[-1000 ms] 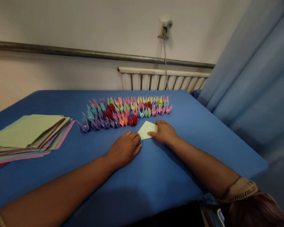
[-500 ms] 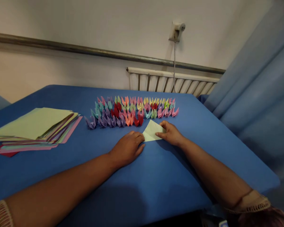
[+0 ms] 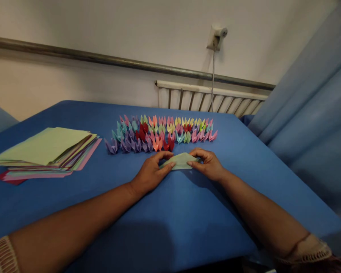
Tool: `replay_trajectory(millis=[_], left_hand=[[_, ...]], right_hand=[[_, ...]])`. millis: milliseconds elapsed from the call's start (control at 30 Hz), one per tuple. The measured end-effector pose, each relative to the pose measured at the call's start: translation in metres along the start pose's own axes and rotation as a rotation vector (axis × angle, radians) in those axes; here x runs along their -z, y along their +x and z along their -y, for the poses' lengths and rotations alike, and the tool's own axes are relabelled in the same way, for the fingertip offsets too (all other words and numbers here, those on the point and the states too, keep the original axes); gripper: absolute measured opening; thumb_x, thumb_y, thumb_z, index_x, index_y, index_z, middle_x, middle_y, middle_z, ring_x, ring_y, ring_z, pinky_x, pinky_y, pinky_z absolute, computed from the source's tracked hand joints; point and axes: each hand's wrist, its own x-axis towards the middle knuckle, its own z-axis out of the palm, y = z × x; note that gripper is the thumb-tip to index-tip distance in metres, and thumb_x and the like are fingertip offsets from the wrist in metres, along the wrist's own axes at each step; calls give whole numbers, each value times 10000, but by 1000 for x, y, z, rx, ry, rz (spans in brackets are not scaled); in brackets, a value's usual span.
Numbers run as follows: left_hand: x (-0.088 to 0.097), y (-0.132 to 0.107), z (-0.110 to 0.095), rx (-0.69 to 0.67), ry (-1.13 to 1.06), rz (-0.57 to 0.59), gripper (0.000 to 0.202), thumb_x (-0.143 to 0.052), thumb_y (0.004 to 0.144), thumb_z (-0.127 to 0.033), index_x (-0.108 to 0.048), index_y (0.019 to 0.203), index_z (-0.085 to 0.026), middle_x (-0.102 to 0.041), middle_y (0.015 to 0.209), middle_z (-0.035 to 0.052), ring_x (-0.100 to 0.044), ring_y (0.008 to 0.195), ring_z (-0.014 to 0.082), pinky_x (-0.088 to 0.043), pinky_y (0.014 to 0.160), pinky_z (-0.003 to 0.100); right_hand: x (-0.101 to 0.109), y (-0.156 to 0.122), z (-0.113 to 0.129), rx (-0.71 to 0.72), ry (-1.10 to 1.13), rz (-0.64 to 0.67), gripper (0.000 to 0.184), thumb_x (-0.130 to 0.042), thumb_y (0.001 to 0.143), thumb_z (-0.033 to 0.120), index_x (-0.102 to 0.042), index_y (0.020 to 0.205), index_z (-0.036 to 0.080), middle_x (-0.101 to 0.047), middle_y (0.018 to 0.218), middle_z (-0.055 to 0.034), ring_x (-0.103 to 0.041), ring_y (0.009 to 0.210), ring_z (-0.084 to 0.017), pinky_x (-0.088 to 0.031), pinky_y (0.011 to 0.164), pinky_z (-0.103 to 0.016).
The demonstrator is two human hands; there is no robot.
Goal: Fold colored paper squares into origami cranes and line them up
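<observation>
A pale green sheet of folded paper [image 3: 182,160] is held between my two hands, just above or on the blue table. My left hand [image 3: 155,170] pinches its left end, thumb in front and fingers behind. At the right end, my right hand [image 3: 208,163] grips it the same way. The paper's top edge rises to a low peak, and its outer ends are partly hidden by my fingers. Right behind the hands stand rows of small folded paper cranes [image 3: 157,143] in purple, red, pink, teal, yellow and green.
A stack of coloured paper sheets [image 3: 45,146] lies on the left of the blue table [image 3: 136,235]. Behind the table are a metal rail [image 3: 116,61], a radiator [image 3: 193,89] and a plugged-in cable [image 3: 213,72]. A blue curtain [image 3: 307,113] hangs at the right.
My left hand has gone from resting at the paper's left corner to pinching that end. The paper, a taller triangle before, now looks lower and tilted. The view has shifted slightly.
</observation>
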Motion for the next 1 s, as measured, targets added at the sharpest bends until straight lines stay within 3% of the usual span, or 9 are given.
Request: replay_trajectory(millis=[133,300,433,700,1000], left_hand=[[1,-1,0,32,-48,23,253,-536,873,-406,-641,885,-176,-669,842,10,-628,807,172,-529,788,328],[3,-3,-7,-5,-37,21,232,-528,882,-368,-654,912,-176,-679,852,8,-620,778,158,-520,769,298],[4,-5,-10,-26,-24,39,220,-521,891,-346,-658,927,-177,-685,875,10,-619,785,155,-514,786,295],[4,-5,-10,-40,-41,41,237,-557,877,-356,-646,999,-173,-676,916,13,-619,824,159,-500,795,290],[4,-5,-11,-25,-21,71,191,-578,848,-303,-647,966,-170,-672,888,1,-613,802,154,-487,761,276]], right_hand=[[0,-1,1,-5,9,14,199,-629,824,374,-640,807,176,-578,744,3,-527,690,-130,-428,652,-252],[3,-1,3,12,-27,32,229,-570,876,395,-649,867,180,-573,754,-1,-512,671,-124,-419,632,-245],[3,-1,4,52,-62,35,281,-517,909,387,-616,741,185,-545,734,-10,-500,663,-128,-415,626,-256],[-1,-2,4,102,-73,-15,258,-541,903,370,-627,746,185,-593,754,-20,-546,692,-134,-444,663,-263],[-4,-3,5,113,-95,-41,243,-552,896,327,-595,707,180,-551,684,5,-496,623,-113,-405,612,-250]])
